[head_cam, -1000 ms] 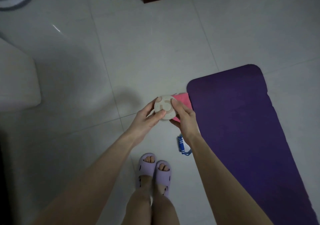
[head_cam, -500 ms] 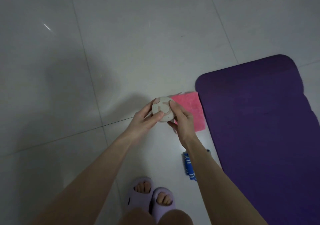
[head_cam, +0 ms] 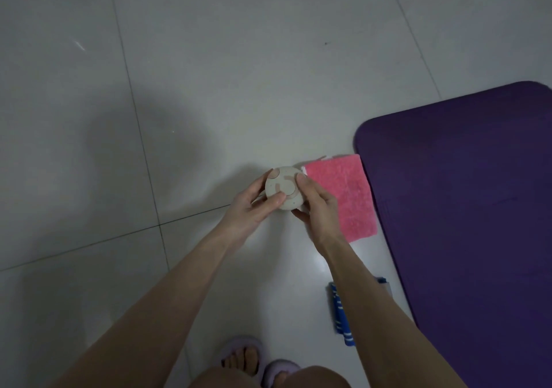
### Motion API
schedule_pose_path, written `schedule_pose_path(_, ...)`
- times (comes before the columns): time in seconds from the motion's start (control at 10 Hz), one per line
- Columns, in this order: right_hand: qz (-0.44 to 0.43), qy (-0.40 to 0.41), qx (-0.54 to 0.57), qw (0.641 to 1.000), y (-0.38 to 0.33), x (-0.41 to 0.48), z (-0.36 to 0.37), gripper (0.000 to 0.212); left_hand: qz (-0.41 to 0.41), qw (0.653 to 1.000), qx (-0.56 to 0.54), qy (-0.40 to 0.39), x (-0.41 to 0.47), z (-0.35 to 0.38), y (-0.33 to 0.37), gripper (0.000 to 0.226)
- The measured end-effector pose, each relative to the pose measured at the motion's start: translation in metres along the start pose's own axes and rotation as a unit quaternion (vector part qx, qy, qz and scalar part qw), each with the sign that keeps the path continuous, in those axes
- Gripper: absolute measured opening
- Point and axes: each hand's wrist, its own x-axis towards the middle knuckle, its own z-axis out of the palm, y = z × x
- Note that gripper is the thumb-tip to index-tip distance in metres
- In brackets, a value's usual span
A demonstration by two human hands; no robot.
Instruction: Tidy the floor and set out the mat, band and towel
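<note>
I hold a small round cream-coloured disc (head_cam: 283,186) with pinkish curved marks between both hands, above the floor. My left hand (head_cam: 254,208) grips its left and lower side; my right hand (head_cam: 318,205) grips its right side. A folded pink towel (head_cam: 343,196) lies on the tiles just right of my hands, beside the left edge of the unrolled purple mat (head_cam: 466,208). A blue band with white marks (head_cam: 339,313) lies on the floor nearer my feet, partly hidden under my right forearm.
Pale grey floor tiles (head_cam: 209,73) fill the view ahead and to the left. My feet in lilac slippers (head_cam: 248,354) stand at the bottom edge.
The view has tilted down and moved closer to the floor; the furniture at the top has left the frame. Both hands keep hold of the disc, and more of the towel shows.
</note>
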Motion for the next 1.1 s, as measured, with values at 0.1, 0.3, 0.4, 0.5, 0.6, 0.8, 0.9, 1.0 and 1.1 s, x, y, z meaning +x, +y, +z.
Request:
schedule_pose_path(0.1,-0.004,-0.001,-0.002,1.0,0.002,0.003,-0.001,0.031,-0.004,1.0,-0.001,-0.006,0.003,0.0,-0.002,0.049)
schedule_pose_path(0.3,0.004,0.01,0.003,1.0,0.0,0.009,-0.001,0.033,-0.005,1.0,0.001,-0.005,0.009,0.0,-0.001,0.05)
schedule_pose_path(0.4,0.013,0.0,-0.018,1.0,-0.003,0.003,0.001,0.037,-0.011,1.0,0.007,0.001,0.005,0.004,0.006,0.054)
schedule_pose_path(0.5,0.019,0.026,-0.046,0.998,-0.013,-0.018,0.003,0.055,-0.039,0.998,0.032,0.028,-0.01,0.005,0.019,0.075)
schedule_pose_path(0.6,0.025,0.084,-0.038,0.995,-0.035,-0.052,0.003,0.06,-0.075,0.993,0.069,0.059,-0.042,0.006,0.045,0.081)
schedule_pose_path(0.8,0.033,0.132,-0.038,0.99,-0.11,-0.153,0.009,0.049,-0.088,0.989,0.093,0.07,-0.136,0.027,0.13,0.071)
schedule_pose_path(0.9,0.023,0.145,-0.034,0.989,-0.159,-0.214,0.017,0.045,-0.083,0.989,0.108,0.052,-0.188,0.045,0.18,0.064)
schedule_pose_path(1.0,0.008,0.165,0.005,0.986,-0.21,-0.284,0.013,0.038,-0.071,0.991,0.111,0.02,-0.242,0.069,0.231,0.062)
schedule_pose_path(1.1,0.004,0.18,0.009,0.984,-0.233,-0.313,0.009,0.038,-0.062,0.991,0.118,0.016,-0.259,0.081,0.257,0.058)
